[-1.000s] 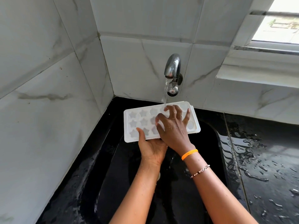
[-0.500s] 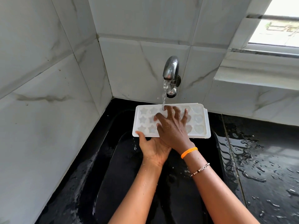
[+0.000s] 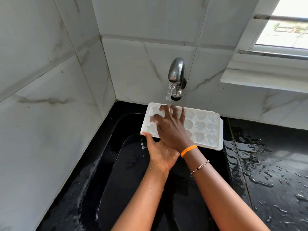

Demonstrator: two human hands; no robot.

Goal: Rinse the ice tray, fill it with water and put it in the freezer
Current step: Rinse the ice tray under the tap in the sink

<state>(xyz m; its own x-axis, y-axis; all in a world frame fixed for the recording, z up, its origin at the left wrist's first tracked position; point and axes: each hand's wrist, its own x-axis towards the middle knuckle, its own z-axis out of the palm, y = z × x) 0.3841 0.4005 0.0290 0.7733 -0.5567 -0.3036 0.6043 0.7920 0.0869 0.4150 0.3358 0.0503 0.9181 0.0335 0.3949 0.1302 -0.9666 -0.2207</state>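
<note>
A black sink [image 3: 116, 189] fills the near middle. Over its far end the white tray [image 3: 205, 127] sits level under the running tap [image 3: 176, 70]. The left hand [image 3: 160, 154] grips the tray's near-left edge; the right hand [image 3: 173, 129] lies spread, fingers open, on its cells.

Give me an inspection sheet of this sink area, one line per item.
Surface: black counter, wet, beaded with water.
Job's things: white ice tray held over the black sink; tap running, stream landing at the tray's left end.
Clutter: nothing seen.
Grippers: left hand grips the tray's near edge from below; right hand spread on top of the tray, open, under the stream.
Cables: nothing seen.
Surroundings: marbled white wall tiles; window at upper right.
</note>
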